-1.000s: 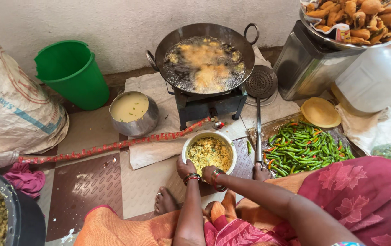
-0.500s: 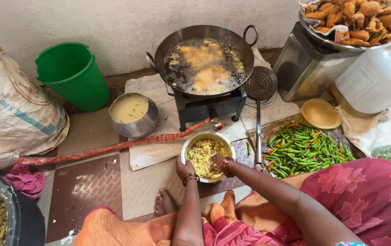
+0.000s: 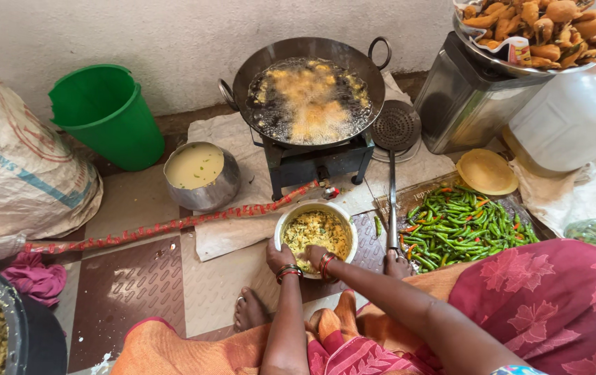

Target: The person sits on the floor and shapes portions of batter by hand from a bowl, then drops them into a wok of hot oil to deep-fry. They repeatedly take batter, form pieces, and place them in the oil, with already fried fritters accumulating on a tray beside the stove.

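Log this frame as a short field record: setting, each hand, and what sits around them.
setting: floor-level frying spot by a wall
left hand: grips the rim of the steel bowl of yellow mix
right hand: fingers in that mix
ahead: wok of bubbling oil on a stove
right side: green chillies, skimmer
left side: green bucket, batter pot

Beside the black wok [image 3: 308,94] of golden-brown fritters stand a bright green bucket [image 3: 107,114] and a steel pot [image 3: 202,177] of pale yellow batter; near it lie green chillies [image 3: 465,226].
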